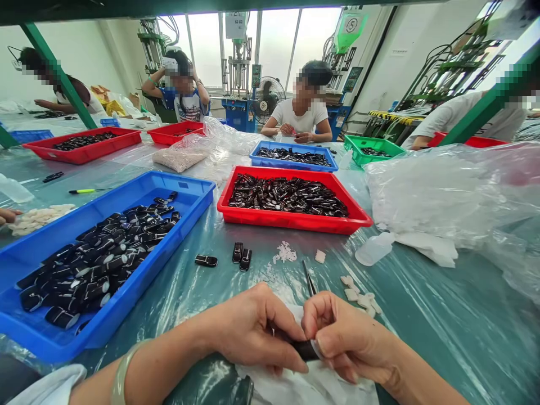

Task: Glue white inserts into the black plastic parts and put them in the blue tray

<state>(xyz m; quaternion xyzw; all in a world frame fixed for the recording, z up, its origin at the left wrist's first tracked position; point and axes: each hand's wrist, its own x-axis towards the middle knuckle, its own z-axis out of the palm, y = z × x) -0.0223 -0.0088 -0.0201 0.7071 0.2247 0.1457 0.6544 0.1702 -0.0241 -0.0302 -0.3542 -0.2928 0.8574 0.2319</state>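
Note:
My left hand (257,332) is closed around a small black plastic part (304,350) near the table's front edge. At the part's right end my right hand (350,337) pinches with thumb and fingers, where a thin pale edge shows. A pair of dark tweezers (310,279) points away from me just behind the right fingers; whether that hand also grips them I cannot tell. White cloth or paper (337,385) lies beneath both hands. Beyond them rest several loose black parts (241,256), white scraps (286,252) and small cream-coloured pads (358,295).
A blue tray (198,191) of black parts stands at left, and a red tray (291,222) of them straight ahead. Plastic bags (455,197) and a translucent bottle (374,248) are at right. Several co-workers sit across the table; a green post (489,93) slants at right.

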